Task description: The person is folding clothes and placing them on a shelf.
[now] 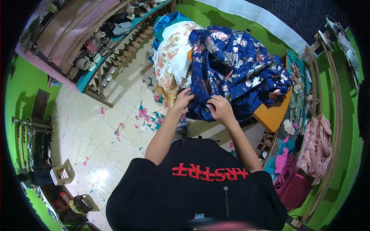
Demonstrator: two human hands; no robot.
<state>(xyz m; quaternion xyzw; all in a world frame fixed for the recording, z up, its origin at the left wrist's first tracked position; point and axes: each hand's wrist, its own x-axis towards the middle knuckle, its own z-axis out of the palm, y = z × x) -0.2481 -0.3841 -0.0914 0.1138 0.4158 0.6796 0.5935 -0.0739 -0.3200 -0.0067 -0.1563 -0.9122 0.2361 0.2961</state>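
A large heap of navy blue fabric with pink and silvery flowers lies bunched up ahead of me, over an orange-yellow surface. My left hand grips the near left edge of this cloth, its fingers closed there. A short way to the right, my right hand pinches the same cloth between thumb and fingers. Between the hands the fabric sags in dark folds. Cream cloth with orange flowers drapes down on the left side of the heap, beside some shiny blue-teal cloth.
On the left stands a long rack of shoes and shoe forms. Pink and teal scraps litter the tiled floor. A bench with teal and pink pieces runs along the right, near a hanging pink lace cloth. A small white stool stands lower left.
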